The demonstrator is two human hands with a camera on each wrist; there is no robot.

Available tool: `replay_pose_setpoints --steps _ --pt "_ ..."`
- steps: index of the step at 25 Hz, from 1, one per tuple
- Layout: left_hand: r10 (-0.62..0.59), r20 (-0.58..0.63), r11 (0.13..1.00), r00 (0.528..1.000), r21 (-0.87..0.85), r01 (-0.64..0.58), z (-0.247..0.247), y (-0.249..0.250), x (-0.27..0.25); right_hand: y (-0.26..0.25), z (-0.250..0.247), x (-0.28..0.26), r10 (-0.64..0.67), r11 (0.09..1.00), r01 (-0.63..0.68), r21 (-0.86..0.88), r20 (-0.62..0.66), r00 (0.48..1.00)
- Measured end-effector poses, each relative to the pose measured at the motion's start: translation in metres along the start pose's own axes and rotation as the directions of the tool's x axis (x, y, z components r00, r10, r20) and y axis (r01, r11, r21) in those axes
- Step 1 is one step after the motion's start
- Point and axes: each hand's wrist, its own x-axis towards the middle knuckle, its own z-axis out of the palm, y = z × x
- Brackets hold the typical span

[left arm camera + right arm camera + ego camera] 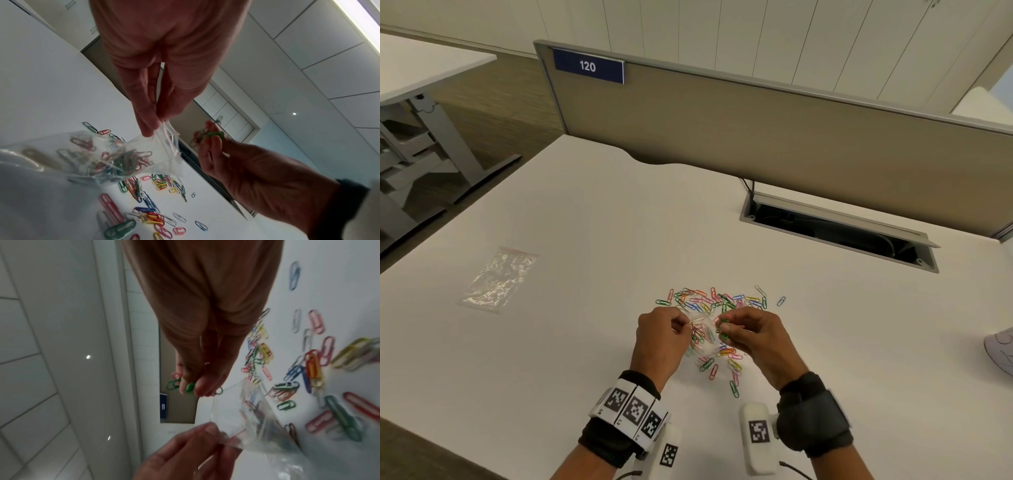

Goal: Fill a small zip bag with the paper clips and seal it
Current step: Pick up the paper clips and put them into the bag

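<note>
A small clear zip bag [705,337] [115,155] [252,412] hangs above the white desk with several coloured paper clips inside. My left hand [664,337] [153,113] [185,449] pinches one side of its open rim. My right hand [751,337] [236,164] [197,382] pinches a bunch of clips [723,327] [207,134] [174,383], green and red among them, just beside the bag's mouth. Loose paper clips [717,298] [152,216] [312,363] lie scattered on the desk [585,240] beyond and under my hands.
A pack of spare clear zip bags [498,279] lies at the left of the desk. An open cable tray [839,234] is sunk into the desk at the back right. A beige partition [756,126] closes the far edge.
</note>
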Motion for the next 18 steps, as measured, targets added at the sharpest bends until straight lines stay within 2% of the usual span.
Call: replay_pose_setpoints --steps 3,5,7,9,11,13,15,16,18 --pt "0.006 -0.001 1.000 1.000 -0.004 -0.006 -0.001 0.002 0.000 -0.005 0.021 0.011 0.014 0.968 0.007 -0.250 0.084 0.996" --pt "0.012 -0.001 1.000 1.000 -0.008 -0.012 -0.002 0.001 0.000 -0.003 0.032 0.018 -0.006 0.852 0.042 -0.522 0.071 0.997" --pt "0.006 -0.011 1.000 1.000 -0.019 -0.006 -0.004 0.000 0.000 -0.002 0.040 0.019 -0.030 0.721 0.075 -0.689 0.078 0.997" --pt "-0.005 -0.020 1.000 1.000 -0.028 0.004 -0.005 -0.001 0.001 -0.003 0.044 0.015 -0.086 0.702 0.116 -0.703 0.078 0.993" --pt "-0.014 -0.025 0.999 1.000 -0.032 0.013 -0.005 -0.004 0.002 -0.006 0.040 0.007 -0.152 0.756 0.161 -0.634 0.068 0.986" --pt "-0.020 -0.024 0.999 1.000 -0.040 0.019 -0.005 -0.006 0.002 -0.008 0.023 -0.001 -0.226 0.787 0.186 -0.589 0.005 0.974" --pt "-0.018 -0.026 0.999 1.000 -0.040 0.017 -0.005 -0.009 0.003 -0.002 -0.011 -0.003 -0.278 0.785 0.141 -0.603 -0.141 0.950" --pt "-0.020 -0.028 0.999 0.999 -0.039 0.019 -0.005 -0.010 0.003 0.004 -0.032 -0.001 -0.271 0.760 0.071 -0.645 -0.216 0.938" --pt "-0.022 -0.029 0.999 0.999 -0.043 0.021 -0.004 -0.011 0.004 0.020 -0.067 0.003 -0.160 0.627 -0.158 -0.763 -0.324 0.932"
